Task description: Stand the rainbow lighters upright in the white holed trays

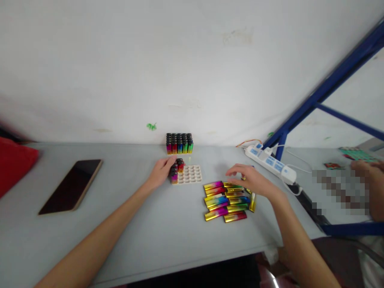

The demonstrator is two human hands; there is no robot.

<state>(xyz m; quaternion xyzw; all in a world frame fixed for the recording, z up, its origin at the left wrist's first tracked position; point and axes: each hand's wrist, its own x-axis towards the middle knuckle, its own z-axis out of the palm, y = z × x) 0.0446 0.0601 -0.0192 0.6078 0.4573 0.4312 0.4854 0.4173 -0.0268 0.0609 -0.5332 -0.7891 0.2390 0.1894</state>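
Note:
My left hand (pixel 160 173) is closed against the left column of black-topped lighters (pixel 174 174), some of its fingertips hidden behind them. These lighters stand upright in a white tray (pixel 195 175) with rows of holes; a red lighter (pixel 180 166) stands in the column beside them. Over the far right side of a loose pile of shiny, multicoloured lighters (pixel 216 201) hovers my right hand (pixel 251 180). Its fingers are bent, with a gap between thumb and fingertips, and I see nothing held there. Several lighters in the pile lie overlapping on their sides.
A block of upright lighters (pixel 179 144) stands against the wall. At left lie a dark phone (pixel 72 185) and a red item (pixel 15 164). A white power strip (pixel 270 162) with cables and a blue metal frame (pixel 300 110) are at right. Another person's hand (pixel 370 176) shows beyond.

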